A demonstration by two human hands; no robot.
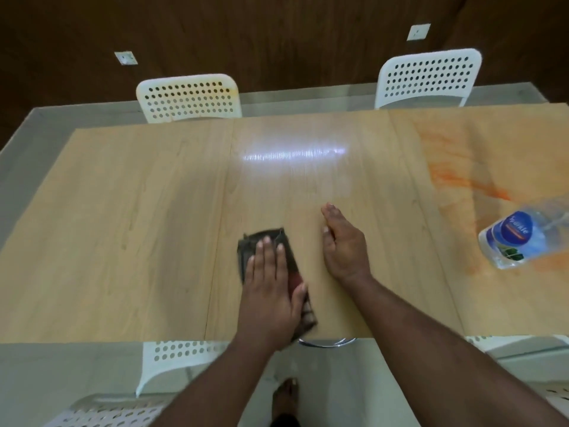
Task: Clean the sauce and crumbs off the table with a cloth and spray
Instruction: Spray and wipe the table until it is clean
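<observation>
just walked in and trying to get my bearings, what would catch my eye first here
Most striking are the orange sauce smears across the right end of the wooden table, with a clear spray bottle beside them. Near the front edge at the middle, the left hand presses flat on a dark cloth, while the right hand rests open on the bare wood next to it.

The table [138,211] is pale wood-look laminate, smooth and glossy enough to mirror a light. The cloth [246,245] is dark, coarse fabric. The bottle [520,238] is clear plastic; the chairs [189,98] are white perforated plastic.
</observation>
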